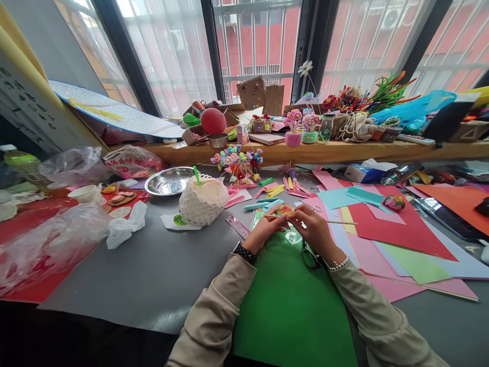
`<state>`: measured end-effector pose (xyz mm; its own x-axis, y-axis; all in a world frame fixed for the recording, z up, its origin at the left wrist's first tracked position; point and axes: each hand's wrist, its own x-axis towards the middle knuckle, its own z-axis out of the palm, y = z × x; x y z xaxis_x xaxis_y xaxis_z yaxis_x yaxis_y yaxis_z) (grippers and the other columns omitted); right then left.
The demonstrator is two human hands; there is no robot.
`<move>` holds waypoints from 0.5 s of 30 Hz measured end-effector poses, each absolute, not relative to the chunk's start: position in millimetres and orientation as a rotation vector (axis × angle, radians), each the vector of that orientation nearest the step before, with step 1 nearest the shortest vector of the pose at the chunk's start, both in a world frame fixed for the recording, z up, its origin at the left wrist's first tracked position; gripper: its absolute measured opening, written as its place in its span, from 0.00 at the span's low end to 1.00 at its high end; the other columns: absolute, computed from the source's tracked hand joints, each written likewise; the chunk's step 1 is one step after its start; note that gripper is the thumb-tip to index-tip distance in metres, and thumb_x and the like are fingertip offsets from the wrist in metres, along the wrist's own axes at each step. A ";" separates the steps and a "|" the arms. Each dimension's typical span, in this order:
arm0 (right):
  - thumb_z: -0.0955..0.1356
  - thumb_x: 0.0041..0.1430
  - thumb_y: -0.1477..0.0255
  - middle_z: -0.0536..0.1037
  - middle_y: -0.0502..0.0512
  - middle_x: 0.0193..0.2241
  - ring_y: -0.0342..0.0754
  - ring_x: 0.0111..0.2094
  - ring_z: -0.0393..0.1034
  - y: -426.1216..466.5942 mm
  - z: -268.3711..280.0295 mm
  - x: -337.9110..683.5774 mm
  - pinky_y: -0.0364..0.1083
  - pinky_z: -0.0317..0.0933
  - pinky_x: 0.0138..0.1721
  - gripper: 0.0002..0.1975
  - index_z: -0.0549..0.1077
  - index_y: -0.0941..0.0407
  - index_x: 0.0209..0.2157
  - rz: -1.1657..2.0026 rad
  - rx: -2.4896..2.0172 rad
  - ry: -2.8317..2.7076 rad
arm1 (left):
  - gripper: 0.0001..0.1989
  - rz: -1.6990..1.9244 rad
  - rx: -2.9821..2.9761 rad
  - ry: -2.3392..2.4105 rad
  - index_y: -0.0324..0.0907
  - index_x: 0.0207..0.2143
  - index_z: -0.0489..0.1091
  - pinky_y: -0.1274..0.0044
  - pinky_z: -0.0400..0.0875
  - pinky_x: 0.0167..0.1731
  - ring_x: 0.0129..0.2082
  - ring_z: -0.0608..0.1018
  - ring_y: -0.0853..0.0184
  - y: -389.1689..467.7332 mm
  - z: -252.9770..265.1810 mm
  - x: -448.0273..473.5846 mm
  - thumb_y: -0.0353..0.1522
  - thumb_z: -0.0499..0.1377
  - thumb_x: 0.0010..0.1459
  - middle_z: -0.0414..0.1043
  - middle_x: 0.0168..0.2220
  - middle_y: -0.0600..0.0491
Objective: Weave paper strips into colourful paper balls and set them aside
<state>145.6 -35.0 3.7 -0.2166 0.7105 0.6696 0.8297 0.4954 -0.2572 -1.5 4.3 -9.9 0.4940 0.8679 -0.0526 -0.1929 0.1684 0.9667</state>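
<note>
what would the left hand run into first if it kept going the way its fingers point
The left hand points up and right, where it already meets the small colourful paper piece and thin stick held with the right hand. Beyond that, probably loose paper strips; depth is unclear.

hands: left hand (265, 230) and right hand (315, 228) both pinching a thin wooden stick (336, 221) plus a small colourful paper piece (284, 210)
under them: green paper sheet (290, 295)
nearby: scissors (310, 257) by the right wrist

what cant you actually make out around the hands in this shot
- Head view: the small colourful piece held between the left hand and right hand is mostly covered by the fingers; its shape is unclear.
- Each grip on the thin stick is hidden by the fingers.
- The scissors are partly under the right wrist.
- The green paper is cut off by the bottom edge.
</note>
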 end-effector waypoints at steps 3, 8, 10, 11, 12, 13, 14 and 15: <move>0.61 0.57 0.69 0.70 0.53 0.29 0.42 0.28 0.66 -35.4 5.6 146.9 0.39 0.56 0.25 0.09 0.70 0.56 0.28 -0.217 -1.317 -1.942 | 0.37 1.072 1.215 0.870 0.46 0.55 0.50 0.75 0.68 0.35 0.39 0.72 0.66 3.3 -5.7 -2.9 0.40 0.61 0.44 0.62 0.50 0.44; 0.61 0.57 0.69 0.70 0.53 0.29 0.41 0.26 0.65 -34.1 4.7 148.5 0.39 0.54 0.24 0.09 0.70 0.56 0.29 -0.247 -1.370 -1.950 | 0.12 1.492 1.863 1.046 0.44 0.37 0.70 0.70 0.60 0.47 0.50 0.64 0.61 0.8 0.8 -9.6 0.36 0.59 0.48 0.62 0.48 0.48; 0.61 0.57 0.70 0.70 0.53 0.29 0.42 0.26 0.65 -33.4 3.6 148.2 0.40 0.55 0.25 0.08 0.69 0.57 0.29 -0.266 -1.363 -1.975 | 0.06 1.452 2.103 1.042 0.43 0.30 0.72 0.68 0.57 0.49 0.49 0.65 0.61 0.1 0.4 -10.1 0.34 0.57 0.50 0.66 0.44 0.49; 0.61 0.57 0.71 0.71 0.53 0.29 0.42 0.27 0.65 -33.0 3.1 148.0 0.40 0.55 0.26 0.08 0.69 0.57 0.29 -0.278 -1.354 -1.987 | 0.05 1.412 2.187 1.032 0.44 0.29 0.72 0.68 0.57 0.49 0.48 0.65 0.61 0.0 -0.5 -9.8 0.33 0.57 0.50 0.66 0.43 0.49; 0.61 0.56 0.71 0.71 0.53 0.29 0.43 0.28 0.66 -32.6 2.5 147.8 0.40 0.56 0.26 0.08 0.69 0.57 0.28 -0.291 -1.344 -1.996 | 0.05 1.376 2.252 1.020 0.44 0.30 0.72 0.68 0.58 0.48 0.47 0.66 0.62 0.1 -1.6 -9.3 0.33 0.57 0.51 0.67 0.43 0.49; 0.61 0.56 0.71 0.71 0.53 0.29 0.43 0.29 0.66 -32.1 2.0 147.8 0.40 0.56 0.27 0.08 0.69 0.57 0.28 -0.303 -1.335 -2.001 | 0.05 1.353 2.298 1.009 0.44 0.30 0.72 0.68 0.58 0.47 0.46 0.66 0.62 0.2 -2.8 -8.7 0.33 0.57 0.51 0.67 0.43 0.49; 0.61 0.56 0.71 0.71 0.53 0.28 0.43 0.29 0.66 -31.7 1.5 147.9 0.40 0.56 0.27 0.08 0.69 0.57 0.28 -0.310 -1.326 -2.002 | 0.05 1.341 2.331 1.002 0.45 0.31 0.72 0.68 0.59 0.46 0.46 0.67 0.62 0.5 -4.0 -8.1 0.32 0.57 0.51 0.67 0.43 0.50; 0.62 0.56 0.71 0.71 0.53 0.28 0.43 0.29 0.66 -31.4 1.0 148.1 0.40 0.56 0.27 0.07 0.69 0.58 0.28 -0.313 -1.317 -2.003 | 0.05 1.338 2.351 1.002 0.45 0.31 0.72 0.68 0.59 0.46 0.45 0.67 0.63 0.9 -5.0 -7.6 0.32 0.57 0.51 0.67 0.43 0.50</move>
<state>148.1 -31.4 1.0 -0.2302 0.7039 0.6719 0.8753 0.4516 -0.1732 -7.6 0.9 -5.0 0.3399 0.6746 0.6553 0.4389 -0.7300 0.5239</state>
